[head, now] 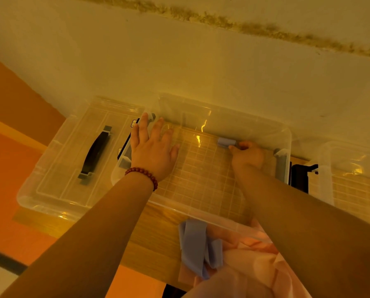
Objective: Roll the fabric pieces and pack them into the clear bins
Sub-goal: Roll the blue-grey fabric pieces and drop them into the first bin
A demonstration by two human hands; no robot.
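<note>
An open clear bin stands on the wooden table against the wall. Inside it, near the far wall, lies a small rolled blue-grey fabric piece. My right hand reaches into the bin and pinches the roll's right end. My left hand, with a red bead bracelet on the wrist, rests flat with spread fingers at the bin's left end. Loose blue-grey fabric strips lie on pink fabric at the table's near edge, in front of the bin.
A clear lid with a black handle lies left of the bin. A second clear bin stands to the right. The pale wall runs right behind the bins. The orange floor shows to the left, beyond the table edge.
</note>
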